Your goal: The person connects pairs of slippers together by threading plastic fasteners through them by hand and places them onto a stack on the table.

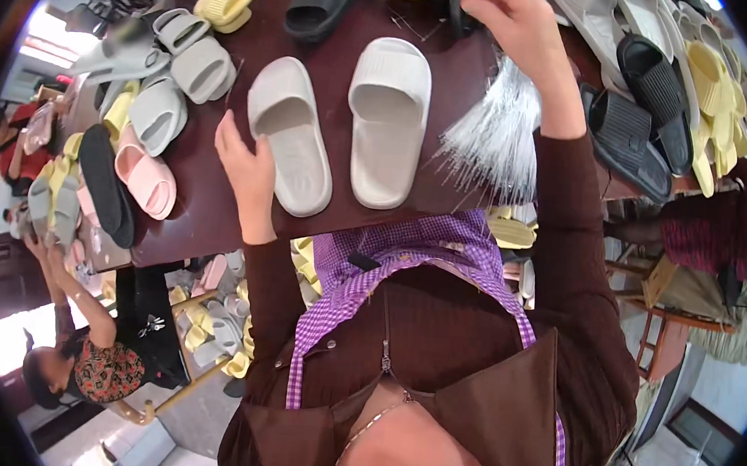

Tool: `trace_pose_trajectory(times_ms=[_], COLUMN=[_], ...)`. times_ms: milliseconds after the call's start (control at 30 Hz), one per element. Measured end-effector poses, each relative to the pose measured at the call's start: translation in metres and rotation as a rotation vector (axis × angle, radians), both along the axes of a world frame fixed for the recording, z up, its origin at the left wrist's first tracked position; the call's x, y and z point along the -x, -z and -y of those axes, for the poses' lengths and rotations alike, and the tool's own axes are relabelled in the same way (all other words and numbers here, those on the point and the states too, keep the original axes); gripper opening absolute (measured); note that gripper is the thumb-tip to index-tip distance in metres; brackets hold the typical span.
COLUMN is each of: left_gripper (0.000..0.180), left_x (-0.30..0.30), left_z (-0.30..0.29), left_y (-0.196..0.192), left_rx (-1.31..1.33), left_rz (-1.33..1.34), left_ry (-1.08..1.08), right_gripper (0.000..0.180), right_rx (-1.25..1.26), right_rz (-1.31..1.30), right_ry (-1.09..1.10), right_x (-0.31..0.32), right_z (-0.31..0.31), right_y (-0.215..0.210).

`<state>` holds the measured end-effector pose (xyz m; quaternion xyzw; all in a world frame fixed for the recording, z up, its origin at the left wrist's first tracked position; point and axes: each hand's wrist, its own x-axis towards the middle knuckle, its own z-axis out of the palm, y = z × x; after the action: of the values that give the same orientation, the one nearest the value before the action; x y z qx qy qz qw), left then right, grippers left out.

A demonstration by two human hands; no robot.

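Note:
Two light grey slide slippers lie side by side on the dark red table in front of me: the left slipper [302, 169] is tilted slightly, and the right slipper [385, 160] points straight away. My left hand [246, 170] is beside the left slipper's outer edge, fingers apart; whether it touches the slipper is hard to tell. Reaching to the far side, my right hand [522, 31] has its fingers stretched out near a black slipper [460, 16] partly cut off by the picture's top edge. Beneath that arm lies a bundle of thin clear plastic tag fasteners [495, 133].
Several grey, yellow and pink slippers [146, 181] crowd the table's left side. Black slippers [632, 134] and yellow ones are piled at the right. Another black slipper [317, 8] lies at the back. A co-worker [104, 366] handles slippers at the left; a wooden chair [667, 305] stands at right.

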<state>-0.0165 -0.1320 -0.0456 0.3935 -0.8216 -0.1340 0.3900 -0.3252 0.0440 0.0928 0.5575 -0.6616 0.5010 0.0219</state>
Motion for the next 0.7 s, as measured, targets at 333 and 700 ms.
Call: trace_pose_trajectory(times_ms=[333,700], left_gripper=[0.025,0.019], left_x=[0.03,0.088], left_z=[-0.088,-0.159], left_y=[-0.027,-0.006], left_rx=[-0.208,-0.024], left_rz=[-0.176,0.061], left_ry=[0.277,0.881], right_gripper=[0.013,0.011], right_rx=[-0.301,-0.243], right_rz=[-0.078,0.048], right_ry=[0.089,0.243], right_x=[-0.012,-0.035], right_z=[-0.097,-0.134], right_y=[0.095,0.111])
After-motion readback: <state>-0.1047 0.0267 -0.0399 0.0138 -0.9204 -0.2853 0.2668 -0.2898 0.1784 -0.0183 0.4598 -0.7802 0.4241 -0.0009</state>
